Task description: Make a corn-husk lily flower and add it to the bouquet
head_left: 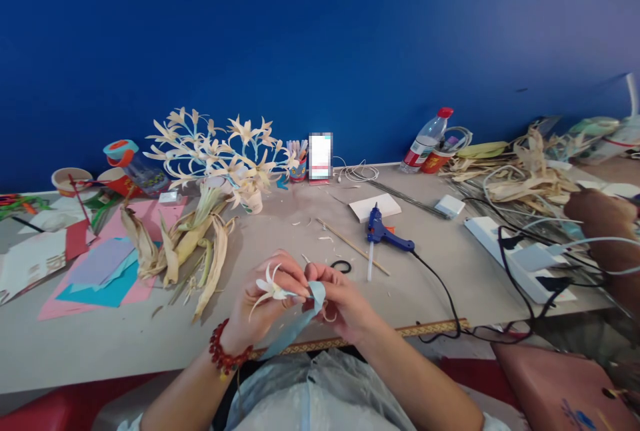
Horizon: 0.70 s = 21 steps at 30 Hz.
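Close to the table's front edge, my left hand (273,294) pinches the stem of a cream husk flower (271,286), whose thin petals spread over the fingers. My right hand (343,304) has its fingers closed on a light blue paper strip (295,334), which loops up at the stem and hangs down toward my lap. Both sets of fingertips nearly meet at that stem. A small curled pale piece shows below the right fingers. Just beyond the hands lie a black ring (341,266) and a thin wooden stick (353,246).
A blue glue gun (383,231) rests at right of centre, its cord running to a white power strip (520,261). Husk flowers (225,151) stand in a cup at back left. Dried husks (210,244) and coloured paper (107,271) lie left. Another person's hand (600,218) is far right.
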{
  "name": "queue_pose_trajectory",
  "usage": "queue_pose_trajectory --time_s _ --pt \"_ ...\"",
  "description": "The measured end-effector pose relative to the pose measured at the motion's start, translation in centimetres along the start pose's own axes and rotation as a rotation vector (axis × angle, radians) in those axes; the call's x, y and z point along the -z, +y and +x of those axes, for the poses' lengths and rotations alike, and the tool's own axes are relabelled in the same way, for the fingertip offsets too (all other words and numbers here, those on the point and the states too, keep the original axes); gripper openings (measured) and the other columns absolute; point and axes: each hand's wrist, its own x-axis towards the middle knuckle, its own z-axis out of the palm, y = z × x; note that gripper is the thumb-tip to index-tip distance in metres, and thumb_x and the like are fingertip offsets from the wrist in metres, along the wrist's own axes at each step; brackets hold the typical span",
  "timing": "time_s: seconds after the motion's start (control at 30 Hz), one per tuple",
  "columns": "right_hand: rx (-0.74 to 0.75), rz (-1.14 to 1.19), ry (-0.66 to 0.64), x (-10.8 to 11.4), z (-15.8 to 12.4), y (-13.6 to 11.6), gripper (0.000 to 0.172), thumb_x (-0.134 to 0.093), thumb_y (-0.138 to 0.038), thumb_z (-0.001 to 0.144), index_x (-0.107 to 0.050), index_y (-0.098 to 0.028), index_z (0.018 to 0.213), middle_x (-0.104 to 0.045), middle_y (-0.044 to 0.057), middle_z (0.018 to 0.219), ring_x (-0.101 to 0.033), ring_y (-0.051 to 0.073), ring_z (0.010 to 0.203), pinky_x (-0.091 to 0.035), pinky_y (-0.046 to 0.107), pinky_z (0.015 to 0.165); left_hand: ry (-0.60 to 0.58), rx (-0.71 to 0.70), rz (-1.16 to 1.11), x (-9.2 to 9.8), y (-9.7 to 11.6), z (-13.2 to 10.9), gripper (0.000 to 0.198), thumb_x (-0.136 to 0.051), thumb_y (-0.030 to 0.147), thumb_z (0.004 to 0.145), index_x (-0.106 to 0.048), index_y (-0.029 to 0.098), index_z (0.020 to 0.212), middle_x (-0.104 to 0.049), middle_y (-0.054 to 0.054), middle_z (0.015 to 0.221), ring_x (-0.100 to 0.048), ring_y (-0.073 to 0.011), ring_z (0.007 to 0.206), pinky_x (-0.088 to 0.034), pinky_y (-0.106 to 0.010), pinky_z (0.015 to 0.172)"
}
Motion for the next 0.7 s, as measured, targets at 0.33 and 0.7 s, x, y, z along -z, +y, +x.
queue_pose_trajectory --time_s 0.33,0.7 --pt "-0.142 0.108 -0.013 0.3 0.4 0.6 0.024 -0.08 -0.023 0.063 -0.056 -0.016 0.065 -0.055 -0.004 0.051 -0.044 0.007 0.044 -0.029 0.017 0.042 -0.016 -0.007 -0.008 0.0 -0.6 -0.3 0.012 -0.067 0.02 0.082 -0.077 0.027 0.082 -0.07 -0.006 0.077 -0.062 -0.0266 0.079 -0.05 -0.047 0.077" --pt "-0.191 0.024 -0.394 2.1 -0.1 1.0 0.052 -0.041 -0.057 0.085 -0.062 -0.011 0.099 -0.071 0.009 0.063 -0.059 0.017 0.051 -0.036 0.023 0.051 0.013 -0.026 0.1 1.5 0.1 0.4 0.009 -0.067 0.022 0.082 -0.075 0.024 0.079 -0.069 -0.005 0.072 -0.061 -0.0248 0.076 -0.046 -0.05 0.088"
